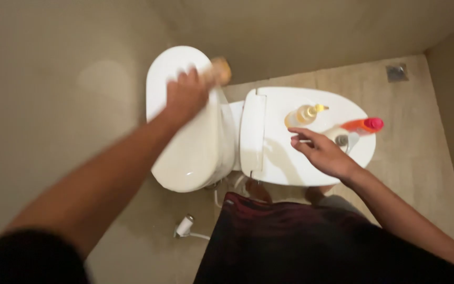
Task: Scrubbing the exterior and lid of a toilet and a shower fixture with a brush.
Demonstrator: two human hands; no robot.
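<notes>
Upper centre of the frame, our left hand (185, 97) presses a tan sponge (219, 70) on the white cistern lid (185, 152), fingers closed around it. Our right hand (321, 152) hovers half-open over the closed toilet lid (279, 163), nearest the yellow-capped bottle (303, 114) of amber liquid and the red-capped one (361, 125) — both lying lengthwise, caps pointing right.

Bathroom, white toilet (311, 158), tiled floor (421, 158), floor drain (397, 72)

One white ceramic toilet (200, 152), its closed lid (279, 158) bearing two bottles: one clear with yellow cap (303, 114), one orange with pink cap (362, 125); one white spray nozzle (184, 226) on the floor beside it; two hands (185, 97) (321, 152)
</notes>
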